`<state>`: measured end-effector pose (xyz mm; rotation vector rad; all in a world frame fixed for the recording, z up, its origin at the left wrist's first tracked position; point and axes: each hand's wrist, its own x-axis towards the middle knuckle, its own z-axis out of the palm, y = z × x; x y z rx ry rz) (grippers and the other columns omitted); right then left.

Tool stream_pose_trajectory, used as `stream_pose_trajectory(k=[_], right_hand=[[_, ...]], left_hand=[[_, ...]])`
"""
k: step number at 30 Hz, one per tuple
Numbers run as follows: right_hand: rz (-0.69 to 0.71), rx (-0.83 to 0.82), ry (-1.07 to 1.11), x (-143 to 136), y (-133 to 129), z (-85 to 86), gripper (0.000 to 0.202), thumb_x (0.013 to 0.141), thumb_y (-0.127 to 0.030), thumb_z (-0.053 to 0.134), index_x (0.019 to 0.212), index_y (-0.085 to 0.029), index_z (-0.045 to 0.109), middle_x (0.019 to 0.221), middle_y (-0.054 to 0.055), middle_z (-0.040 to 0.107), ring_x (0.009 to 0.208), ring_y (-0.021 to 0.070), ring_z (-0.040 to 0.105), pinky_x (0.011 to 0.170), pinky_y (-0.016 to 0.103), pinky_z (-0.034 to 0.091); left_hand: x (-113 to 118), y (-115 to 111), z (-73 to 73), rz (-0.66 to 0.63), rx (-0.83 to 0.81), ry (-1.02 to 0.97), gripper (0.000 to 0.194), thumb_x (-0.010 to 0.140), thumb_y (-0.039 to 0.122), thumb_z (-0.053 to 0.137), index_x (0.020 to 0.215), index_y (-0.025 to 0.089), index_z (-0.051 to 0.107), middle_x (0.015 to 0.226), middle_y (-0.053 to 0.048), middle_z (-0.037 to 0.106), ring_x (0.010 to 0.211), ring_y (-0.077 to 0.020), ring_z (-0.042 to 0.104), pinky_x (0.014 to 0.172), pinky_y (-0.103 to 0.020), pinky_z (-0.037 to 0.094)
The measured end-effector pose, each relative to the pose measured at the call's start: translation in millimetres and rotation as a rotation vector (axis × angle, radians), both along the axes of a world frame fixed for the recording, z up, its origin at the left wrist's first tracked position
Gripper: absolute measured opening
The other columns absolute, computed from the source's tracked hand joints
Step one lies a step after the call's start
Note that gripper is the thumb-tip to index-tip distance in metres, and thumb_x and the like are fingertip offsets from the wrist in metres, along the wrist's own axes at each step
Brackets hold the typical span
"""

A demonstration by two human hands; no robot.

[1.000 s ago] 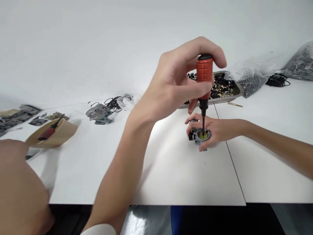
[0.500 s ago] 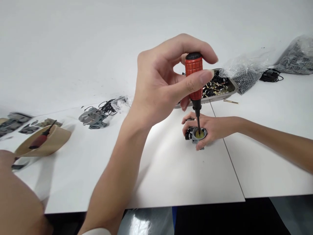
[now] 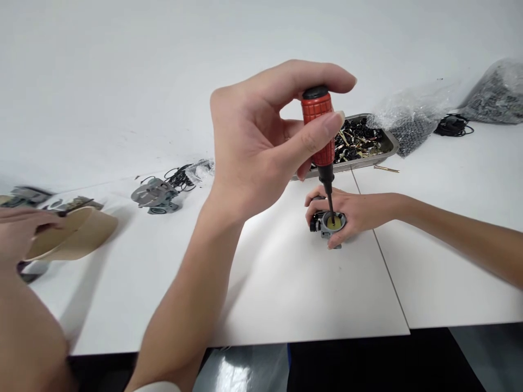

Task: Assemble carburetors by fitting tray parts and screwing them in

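Observation:
My left hand (image 3: 261, 136) is closed round the red, ribbed handle of a screwdriver (image 3: 317, 125), with the index finger lying over its black cap. The dark shaft slants slightly, and its tip meets the brass disc (image 3: 335, 222) inside the round bore of a small grey carburetor (image 3: 326, 231). Palm down on the table, my right hand (image 3: 341, 209) grips the carburetor, fingers on the far side and thumb on the near side. A black round fitting (image 3: 314, 223) sticks out at the carburetor's left. Part of the body is hidden under my right hand.
Behind my hands stands a metal tray (image 3: 363, 163) of screws and black parts, with a loose brass-coloured pin (image 3: 386, 169) beside it. Plastic bags (image 3: 496, 92) of parts lie right. Another carburetor (image 3: 155, 195) sits left. A co-worker's hand (image 3: 20, 231) is at a beige container (image 3: 87, 239).
My left hand and the screwdriver handle have shifted slightly left, tilting the shaft more. My right hand stays put. The co-worker's hand has come over the beige container, where a red-handled screwdriver showed earlier.

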<state>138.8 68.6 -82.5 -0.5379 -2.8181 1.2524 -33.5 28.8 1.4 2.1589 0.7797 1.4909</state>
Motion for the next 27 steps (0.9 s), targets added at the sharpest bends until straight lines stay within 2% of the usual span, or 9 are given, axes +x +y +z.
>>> stream_pose_trajectory(k=[7, 11, 15, 19, 22, 25, 27], right_hand=[[0.016, 0.013, 0.006, 0, 1, -1.1, 0.050, 0.080, -0.051, 0.071, 0.123, -0.030, 0.058, 0.133, 0.006, 0.036, 0.127, 0.0257, 0.036, 0.113, 0.046, 0.033], [0.015, 0.003, -0.002, 0, 2, -1.4, 0.048, 0.079, -0.051, 0.071, 0.120, -0.029, 0.059, 0.135, 0.007, 0.035, 0.129, 0.0263, 0.036, 0.115, 0.046, 0.031], [0.011, -0.011, 0.002, 0, 1, -0.9, 0.048, 0.079, -0.049, 0.072, 0.119, -0.028, 0.058, 0.137, 0.007, 0.035, 0.129, 0.0260, 0.036, 0.114, 0.045, 0.033], [0.003, -0.018, -0.006, 0, 0, 0.2, 0.046, 0.079, -0.047, 0.072, 0.118, -0.028, 0.057, 0.138, 0.006, 0.035, 0.131, 0.0255, 0.035, 0.114, 0.043, 0.032], [0.004, -0.016, -0.006, -1, 0, 0.8, 0.045, 0.079, -0.046, 0.072, 0.117, -0.027, 0.056, 0.138, 0.006, 0.035, 0.131, 0.0250, 0.034, 0.115, 0.042, 0.031], [0.004, -0.012, -0.002, -2, 0, 0.9, 0.045, 0.079, -0.046, 0.072, 0.117, -0.027, 0.056, 0.137, 0.006, 0.036, 0.130, 0.0249, 0.035, 0.115, 0.043, 0.030], [0.002, -0.011, -0.008, -2, 0, 1.2, 0.045, 0.079, -0.046, 0.072, 0.117, -0.027, 0.056, 0.137, 0.006, 0.036, 0.129, 0.0251, 0.036, 0.115, 0.043, 0.029]], left_hand=[[-1, 8, -2.0, -0.145, 0.037, -0.131, 0.019, 0.081, 0.006, 0.064, 0.100, 0.004, 0.070, 0.070, 0.001, 0.054, 0.052, -0.0021, 0.056, 0.035, -0.008, 0.038], [-3, 6, -0.7, -0.128, 0.029, -0.133, 0.020, 0.082, 0.006, 0.063, 0.100, 0.010, 0.071, 0.078, 0.000, 0.058, 0.053, -0.0025, 0.057, 0.034, -0.011, 0.040], [-2, -1, 2.4, -0.083, 0.011, -0.140, 0.018, 0.084, 0.007, 0.062, 0.101, 0.007, 0.070, 0.088, -0.005, 0.062, 0.055, -0.0045, 0.057, 0.033, -0.017, 0.041], [-5, -1, 3.5, -0.063, 0.017, -0.148, 0.019, 0.084, 0.009, 0.063, 0.102, 0.007, 0.070, 0.093, -0.006, 0.063, 0.056, -0.0054, 0.058, 0.033, -0.018, 0.041], [-11, 8, 3.3, -0.087, 0.087, -0.109, 0.021, 0.083, 0.010, 0.065, 0.104, 0.008, 0.071, 0.088, -0.006, 0.065, 0.057, -0.0078, 0.061, 0.035, -0.017, 0.043], [-16, 18, 2.5, -0.174, 0.192, -0.079, 0.023, 0.081, 0.014, 0.069, 0.104, 0.013, 0.073, 0.076, -0.003, 0.064, 0.054, -0.0081, 0.060, 0.037, -0.016, 0.045], [-17, 21, 1.6, -0.192, 0.198, -0.087, 0.023, 0.081, 0.014, 0.070, 0.104, 0.012, 0.073, 0.075, -0.003, 0.064, 0.053, -0.0083, 0.060, 0.036, -0.017, 0.044]])
